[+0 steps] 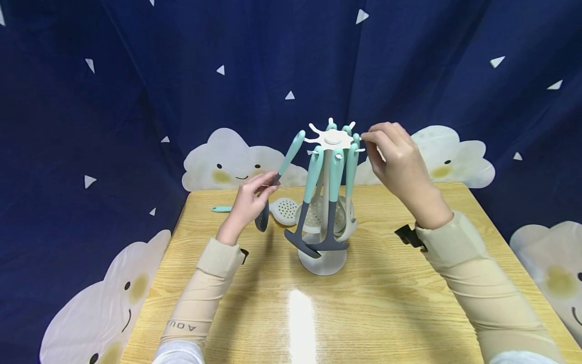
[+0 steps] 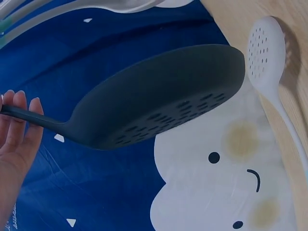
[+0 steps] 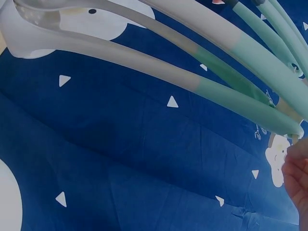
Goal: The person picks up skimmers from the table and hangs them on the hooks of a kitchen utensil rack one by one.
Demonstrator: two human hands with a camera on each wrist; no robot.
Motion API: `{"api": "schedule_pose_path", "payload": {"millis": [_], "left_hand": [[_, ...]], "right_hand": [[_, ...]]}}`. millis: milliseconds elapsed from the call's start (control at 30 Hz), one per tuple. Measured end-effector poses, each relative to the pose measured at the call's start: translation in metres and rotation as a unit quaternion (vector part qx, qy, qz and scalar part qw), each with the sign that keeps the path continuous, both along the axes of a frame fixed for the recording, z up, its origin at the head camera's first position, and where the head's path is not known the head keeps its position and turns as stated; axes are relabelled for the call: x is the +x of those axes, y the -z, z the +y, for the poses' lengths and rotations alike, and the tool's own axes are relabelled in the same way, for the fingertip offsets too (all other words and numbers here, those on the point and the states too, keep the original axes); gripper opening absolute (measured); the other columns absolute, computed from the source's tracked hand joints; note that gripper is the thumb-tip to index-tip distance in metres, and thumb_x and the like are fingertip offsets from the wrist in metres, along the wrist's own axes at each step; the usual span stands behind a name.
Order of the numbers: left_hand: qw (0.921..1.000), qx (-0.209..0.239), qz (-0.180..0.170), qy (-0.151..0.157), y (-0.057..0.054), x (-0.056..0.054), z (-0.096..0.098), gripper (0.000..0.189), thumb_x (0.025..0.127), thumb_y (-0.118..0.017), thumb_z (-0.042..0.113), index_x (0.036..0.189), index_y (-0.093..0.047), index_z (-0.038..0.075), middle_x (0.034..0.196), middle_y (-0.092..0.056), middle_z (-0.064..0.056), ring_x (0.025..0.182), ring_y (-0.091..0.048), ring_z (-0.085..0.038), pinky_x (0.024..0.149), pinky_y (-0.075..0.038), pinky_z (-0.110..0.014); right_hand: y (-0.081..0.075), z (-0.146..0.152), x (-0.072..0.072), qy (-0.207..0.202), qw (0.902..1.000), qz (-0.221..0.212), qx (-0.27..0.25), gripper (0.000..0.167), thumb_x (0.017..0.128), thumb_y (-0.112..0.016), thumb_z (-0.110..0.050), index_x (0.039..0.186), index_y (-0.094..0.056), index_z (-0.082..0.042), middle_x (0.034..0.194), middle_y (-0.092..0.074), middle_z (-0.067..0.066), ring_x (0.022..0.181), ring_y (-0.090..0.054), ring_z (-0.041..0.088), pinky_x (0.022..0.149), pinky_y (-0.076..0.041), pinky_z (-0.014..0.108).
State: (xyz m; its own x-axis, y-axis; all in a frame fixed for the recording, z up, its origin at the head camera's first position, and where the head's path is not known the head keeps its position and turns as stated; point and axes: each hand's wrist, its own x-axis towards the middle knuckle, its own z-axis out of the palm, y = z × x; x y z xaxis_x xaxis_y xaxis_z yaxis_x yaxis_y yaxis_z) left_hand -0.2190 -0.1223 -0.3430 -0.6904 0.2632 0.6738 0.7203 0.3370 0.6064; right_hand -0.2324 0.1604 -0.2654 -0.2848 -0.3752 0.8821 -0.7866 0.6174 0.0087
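My left hand [image 1: 249,201] holds a dark grey slotted skimmer [image 2: 159,101] by its neck, left of a white utensil rack [image 1: 333,138]. The mint handle [image 1: 292,150] of this skimmer slants up, its tip close to one of the rack's hooks. At the rack's right side my right hand [image 1: 400,159] pinches the end of a hook arm with thumb and fingertips. In the right wrist view that hand [image 3: 297,175] is at the hanging end of a mint-handled, pale utensil [image 3: 144,65]. Several mint-handled utensils hang around the rack, two with dark grey heads [image 1: 331,242] in front.
On the wooden table [image 1: 373,303], a pale slotted skimmer [image 1: 285,211] with a mint handle lies behind my left hand. The rack's round white base [image 1: 323,267] stands mid-table. A dark blue curtain [image 1: 273,60] with white clouds hangs behind.
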Motion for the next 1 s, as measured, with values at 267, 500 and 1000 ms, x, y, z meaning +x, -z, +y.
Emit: {"api": "schedule_pose_path", "payload": {"millis": [267, 500, 1000], "left_hand": [[0.9994, -0.015, 0.029, 0.014, 0.003, -0.002, 0.002, 0.027, 0.078, -0.057, -0.018, 0.105, -0.057, -0.019, 0.088, -0.062, -0.03, 0.079, -0.063, -0.038, 0.066, -0.054, -0.042], [0.9995, -0.016, 0.019, 0.022, 0.008, -0.003, 0.007, 0.028, 0.079, -0.057, -0.016, 0.106, -0.056, -0.02, 0.089, -0.062, -0.03, 0.08, -0.064, -0.038, 0.069, -0.054, -0.039], [0.9991, 0.014, -0.009, 0.038, 0.045, -0.024, 0.016, 0.033, 0.082, -0.058, -0.01, 0.115, -0.055, -0.015, 0.096, -0.062, -0.025, 0.086, -0.064, -0.034, 0.075, -0.053, -0.033]], "right_hand": [[0.0, 0.0, 0.0, 0.001, 1.0, 0.003, -0.003, 0.013, 0.079, -0.053, 0.016, 0.088, -0.059, 0.008, 0.085, -0.057, 0.019, 0.074, -0.049, 0.033, 0.065, -0.041, 0.038], [0.0, 0.0, 0.0, 0.003, 1.0, 0.0, -0.002, 0.013, 0.079, -0.053, 0.016, 0.088, -0.059, 0.008, 0.086, -0.057, 0.019, 0.074, -0.049, 0.032, 0.065, -0.041, 0.037], [0.001, -0.001, 0.0, 0.005, 1.0, -0.001, -0.008, 0.013, 0.08, -0.053, 0.016, 0.088, -0.06, 0.008, 0.086, -0.057, 0.019, 0.075, -0.05, 0.032, 0.066, -0.041, 0.037]]}}
